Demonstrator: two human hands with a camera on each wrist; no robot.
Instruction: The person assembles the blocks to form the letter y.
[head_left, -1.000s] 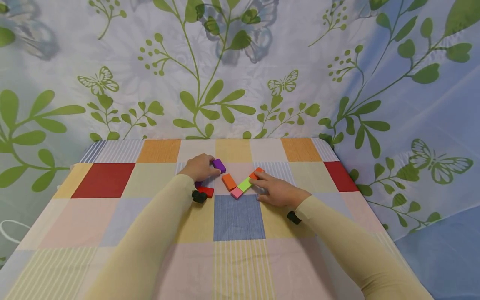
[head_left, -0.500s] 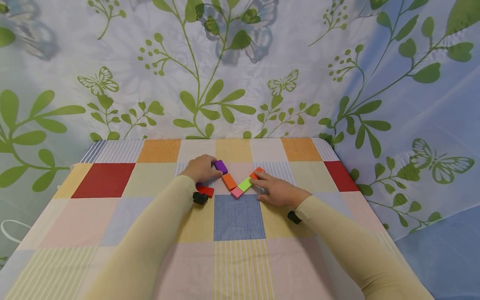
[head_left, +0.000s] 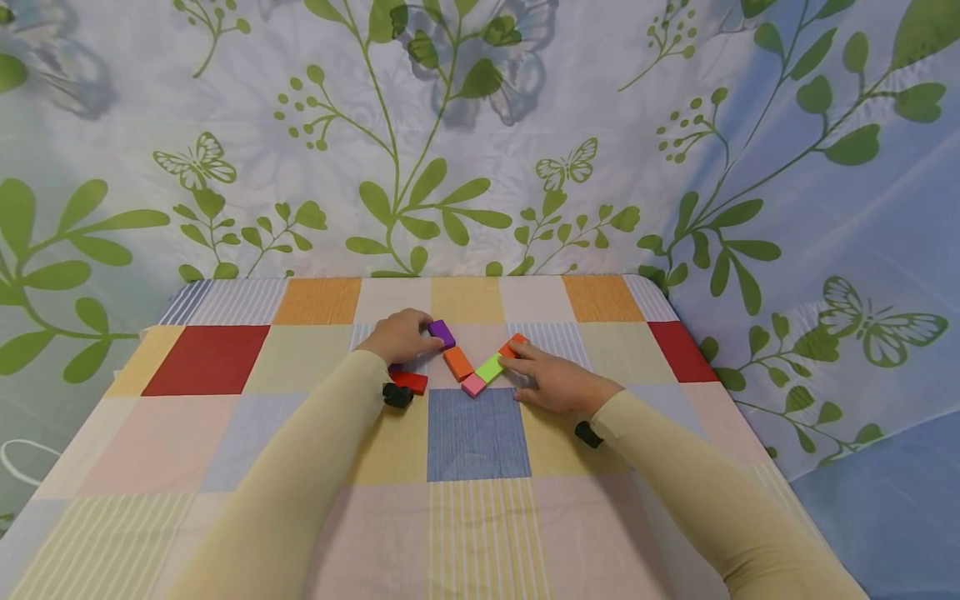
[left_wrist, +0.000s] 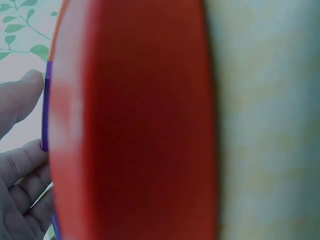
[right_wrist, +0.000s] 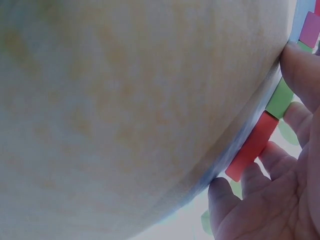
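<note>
A purple block [head_left: 442, 334] sits between the thumb and finger of my left hand [head_left: 401, 336], which pinches it by its edges near the upper end of an orange block [head_left: 458, 363]. That orange block slants down to a pink block [head_left: 473, 385]. From the pink one, a lime green block [head_left: 491, 368] and another orange block [head_left: 514, 344] run up to the right, so the row bends like a V. My right hand [head_left: 558, 383] rests its relaxed fingers against the green and right-hand orange blocks.
Under my left wrist lies a red block [head_left: 410, 382], large and blurred in the left wrist view; a second purple block [head_left: 396, 367] is mostly hidden beside it. A patchwork cloth [head_left: 480, 437] covers the table, and a leaf-patterned curtain [head_left: 457, 125] hangs behind it.
My left hand has brought the purple block slightly right and nearer, up to the orange block's end, mostly in the first half second. The right hand has stayed put.
</note>
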